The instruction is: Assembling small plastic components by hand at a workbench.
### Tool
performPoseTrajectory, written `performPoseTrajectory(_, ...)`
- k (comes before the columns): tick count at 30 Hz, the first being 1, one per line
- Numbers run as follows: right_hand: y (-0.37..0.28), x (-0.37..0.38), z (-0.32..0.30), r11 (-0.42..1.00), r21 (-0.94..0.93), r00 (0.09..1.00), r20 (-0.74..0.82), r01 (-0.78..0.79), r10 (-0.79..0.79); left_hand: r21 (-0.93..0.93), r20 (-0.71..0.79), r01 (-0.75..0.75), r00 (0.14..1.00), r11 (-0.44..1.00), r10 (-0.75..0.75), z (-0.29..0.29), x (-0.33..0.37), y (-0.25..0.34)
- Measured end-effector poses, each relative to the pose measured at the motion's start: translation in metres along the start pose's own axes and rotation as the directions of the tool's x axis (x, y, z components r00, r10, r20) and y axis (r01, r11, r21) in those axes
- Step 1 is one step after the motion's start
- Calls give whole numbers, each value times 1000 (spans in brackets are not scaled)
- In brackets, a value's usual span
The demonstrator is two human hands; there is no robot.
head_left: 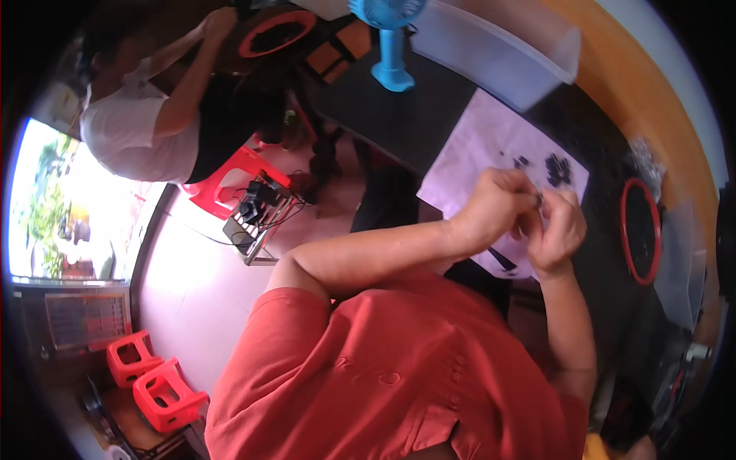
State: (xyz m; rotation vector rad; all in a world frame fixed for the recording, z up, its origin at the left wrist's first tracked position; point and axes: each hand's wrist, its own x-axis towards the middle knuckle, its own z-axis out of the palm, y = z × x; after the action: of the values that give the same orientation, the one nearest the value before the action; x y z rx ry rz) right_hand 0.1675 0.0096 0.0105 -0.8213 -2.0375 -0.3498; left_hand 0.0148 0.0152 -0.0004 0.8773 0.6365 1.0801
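My left hand [498, 208] and my right hand [558, 230] meet over a pale pink sheet [468, 146] on the dark table. Both are closed in a pinch, fingertips almost touching. Whatever is between them is too small and too covered by fingers to name. Just beyond the hands lies a pile of small black pieces [559, 169], with a few more loose black bits [521, 162] to its left. Below my left wrist, a dark narrow piece [504, 259] rests on the sheet's near part.
A blue fan [392, 61] stands on the dark table [368, 100], beside a clear plastic bin [498, 54]. To the right is a red-rimmed round tray [641, 230]. Another person [138, 126] sits at the far left near red stools [170, 395] and a rack with black devices [257, 203].
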Motion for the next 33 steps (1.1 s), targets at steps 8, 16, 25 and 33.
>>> performPoseTrajectory(8, -3, 13, 4, 995, 96, 999, -30, 38, -36, 64, 20, -53, 998, 997, 51, 5, -1, 17)
performPoseTrajectory(16, 3, 28, -3, 818, 491, 918, -85, -300, 388, 256, -53, -349, 926, 901, 374, 7, 48, 68)
performPoseTrajectory(25, -51, 72, -73, 647, 727, 953, 302, -232, 2, 842, 433, -434, 192, -319, 881, -32, 142, 151)
performPoseTrajectory(33, -73, 100, -113, 187, 976, 931, 171, -115, -323, 887, 425, -461, 831, 17, 359, -47, 29, 26)
